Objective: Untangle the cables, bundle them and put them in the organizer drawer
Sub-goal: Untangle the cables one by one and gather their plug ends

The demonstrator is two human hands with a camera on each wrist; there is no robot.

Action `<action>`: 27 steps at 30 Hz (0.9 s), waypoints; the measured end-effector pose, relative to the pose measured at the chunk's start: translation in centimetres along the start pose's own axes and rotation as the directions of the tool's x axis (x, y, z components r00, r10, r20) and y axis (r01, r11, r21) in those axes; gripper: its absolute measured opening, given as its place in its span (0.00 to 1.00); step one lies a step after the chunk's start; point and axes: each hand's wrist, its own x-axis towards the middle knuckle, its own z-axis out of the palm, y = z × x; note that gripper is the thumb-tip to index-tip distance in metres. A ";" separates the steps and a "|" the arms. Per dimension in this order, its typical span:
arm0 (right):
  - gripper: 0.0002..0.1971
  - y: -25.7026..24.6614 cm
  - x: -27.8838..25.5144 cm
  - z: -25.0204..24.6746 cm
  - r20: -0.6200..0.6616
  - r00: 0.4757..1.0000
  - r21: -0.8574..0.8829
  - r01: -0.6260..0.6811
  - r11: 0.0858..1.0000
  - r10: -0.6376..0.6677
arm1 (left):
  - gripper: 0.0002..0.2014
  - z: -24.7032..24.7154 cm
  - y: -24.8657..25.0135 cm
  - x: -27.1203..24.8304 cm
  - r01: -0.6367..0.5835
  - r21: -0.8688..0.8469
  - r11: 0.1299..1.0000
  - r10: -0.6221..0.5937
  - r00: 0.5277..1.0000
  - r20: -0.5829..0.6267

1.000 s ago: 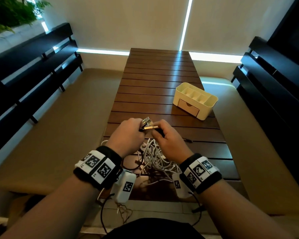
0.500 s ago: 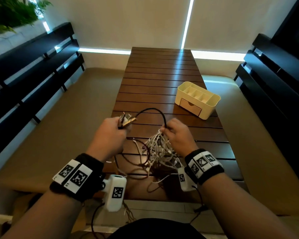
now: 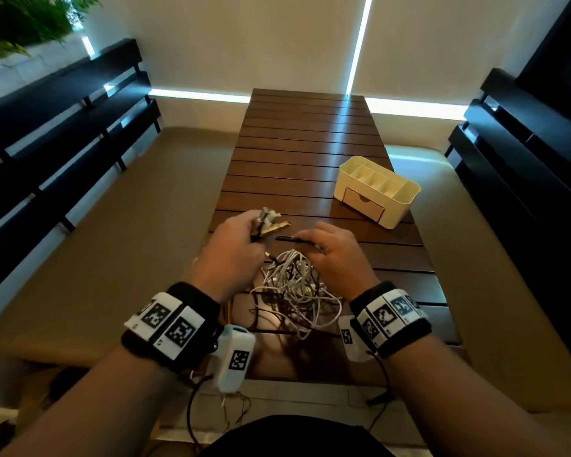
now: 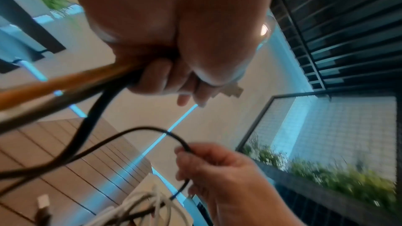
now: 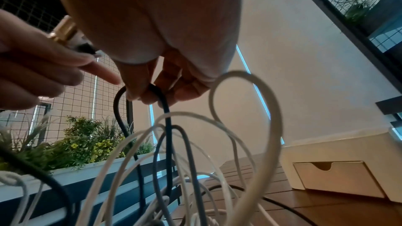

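A tangle of white and dark cables (image 3: 292, 288) lies on the wooden slatted table (image 3: 307, 140) between my wrists. My left hand (image 3: 234, 245) grips a bunch of cable ends and plugs (image 3: 271, 221), one gold-coloured (image 5: 63, 30); the cords run out of its fist (image 4: 161, 76). My right hand (image 3: 330, 249) pinches a thin black cable (image 3: 290, 239), which loops over its fingertips (image 5: 150, 92) and hangs down into the pile (image 5: 174, 169). The cream organizer (image 3: 378, 189) stands at the right of the table, its drawer (image 5: 332, 176) closed.
Dark benches run along both sides (image 3: 63, 127) (image 3: 524, 153), with beige cushions (image 3: 139, 232) beside the table. A planter with green plants (image 5: 82, 145) sits at the left. The far half of the table carries only the organizer.
My left hand, which had pulled the plugs out to the left, has come back toward the middle. The black loop between my hands has shrunk, and my right hand now pinches it near the plugs.
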 end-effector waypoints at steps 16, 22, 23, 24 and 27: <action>0.08 1.3 -3.7 2.4 0.197 0.910 -0.008 -0.370 0.929 0.364 | 0.11 -1.2 2.3 0.3 -0.029 -0.038 0.999 0.021 0.980 -0.200; 0.03 -0.5 -1.6 0.4 0.062 0.915 0.272 -0.400 0.875 0.399 | 0.10 -2.1 1.7 0.1 0.114 0.035 0.993 -0.109 0.987 -0.120; 0.02 -0.7 -1.2 0.1 0.046 0.908 0.305 -0.411 0.859 0.417 | 0.10 -2.2 1.5 0.0 0.131 0.043 0.991 -0.126 0.987 -0.103; 0.01 -0.9 -0.9 -0.2 0.048 0.902 0.320 -0.421 0.849 0.429 | 0.10 -2.2 1.3 -0.1 0.147 0.054 0.988 -0.142 0.986 -0.087; 0.10 -0.5 -0.6 -0.7 0.132 0.876 0.162 -0.480 0.862 0.463 | 0.12 -2.3 0.7 -0.2 0.178 0.085 0.980 -0.175 0.984 -0.038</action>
